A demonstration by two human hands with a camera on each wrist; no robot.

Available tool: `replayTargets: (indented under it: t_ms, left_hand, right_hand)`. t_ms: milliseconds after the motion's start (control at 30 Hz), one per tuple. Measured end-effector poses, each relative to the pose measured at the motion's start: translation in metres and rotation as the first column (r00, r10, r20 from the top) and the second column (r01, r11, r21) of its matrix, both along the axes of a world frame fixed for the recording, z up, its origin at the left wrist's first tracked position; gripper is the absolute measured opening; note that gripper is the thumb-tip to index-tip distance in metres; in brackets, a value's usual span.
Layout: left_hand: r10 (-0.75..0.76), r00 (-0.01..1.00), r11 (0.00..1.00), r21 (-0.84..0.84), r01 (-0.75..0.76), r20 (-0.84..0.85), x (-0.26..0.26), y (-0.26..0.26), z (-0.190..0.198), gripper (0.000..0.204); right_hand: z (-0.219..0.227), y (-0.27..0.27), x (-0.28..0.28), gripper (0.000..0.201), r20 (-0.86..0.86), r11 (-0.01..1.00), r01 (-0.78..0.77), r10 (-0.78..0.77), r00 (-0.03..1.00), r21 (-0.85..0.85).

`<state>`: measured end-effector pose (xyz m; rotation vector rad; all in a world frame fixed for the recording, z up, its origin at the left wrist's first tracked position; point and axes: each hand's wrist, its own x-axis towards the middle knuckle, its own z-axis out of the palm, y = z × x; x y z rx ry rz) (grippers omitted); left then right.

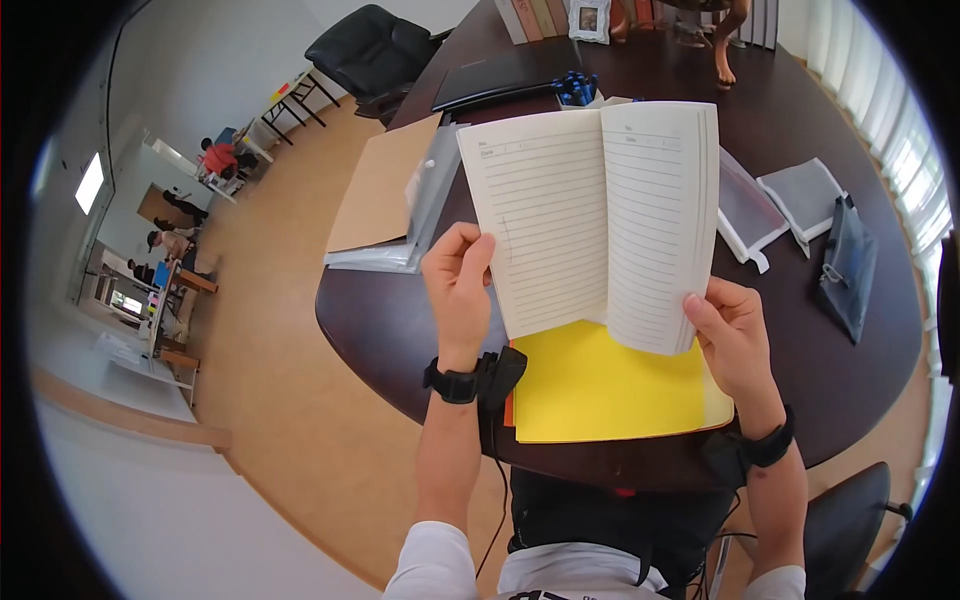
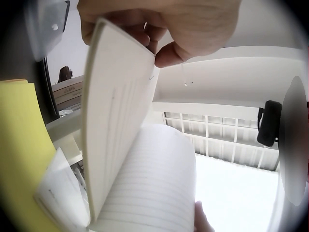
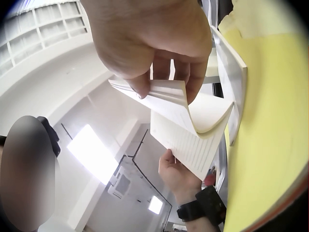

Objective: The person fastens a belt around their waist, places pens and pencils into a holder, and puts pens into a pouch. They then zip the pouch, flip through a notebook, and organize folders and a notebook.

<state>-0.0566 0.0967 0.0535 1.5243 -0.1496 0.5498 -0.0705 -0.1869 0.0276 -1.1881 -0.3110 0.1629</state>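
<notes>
A notebook (image 1: 550, 220) with ruled pages is held open above the desk in the head view. My left hand (image 1: 460, 285) pinches the outer edge of its left side between thumb and fingers. On the other side, my right hand (image 1: 735, 330) grips the lower right edge, thumb on the page. In the right wrist view a thick bunch of curved pages (image 3: 164, 101) lies between the right thumb and fingers. Under the notebook, a yellow folder (image 1: 610, 390) lies on the desk near its front edge.
On the dark desk (image 1: 370, 330), a brown folder (image 1: 385, 185) and clear plastic sleeves lie left. Mesh pouches (image 1: 805, 195) and a blue pouch (image 1: 848, 270) lie right. Behind are a black laptop-like slab (image 1: 510, 78), blue pens (image 1: 577, 88), books and a photo frame (image 1: 590, 18).
</notes>
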Motion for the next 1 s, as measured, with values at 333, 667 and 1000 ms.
replayTargets:
  t_ms: [333, 667, 1000]
  left_hand:
    - [0.012, 1.0, 1.0, -0.006, -0.012, -0.024, 0.0001, 0.0, 0.0002, 0.019]
    - [-0.004, 1.0, 1.0, -0.028, 0.003, -0.024, 0.0008, -0.0002, -0.0002, 0.018]
    - [0.0, 1.0, 1.0, -0.027, -0.001, -0.022, 0.0013, -0.0009, -0.0004, 0.018]
  right_hand:
    - [-0.0029, -0.0013, 0.0022, 0.031, -0.089, 0.994, -0.085, 0.091, 0.992, 0.069]
    - [-0.0072, 0.0013, 0.0054, 0.033, -0.188, 0.947, -0.142, 0.201, 0.961, 0.289]
    - [-0.0064, 0.0029, 0.0032, 0.028, -0.189, 0.951, -0.193, 0.241, 0.952, 0.241]
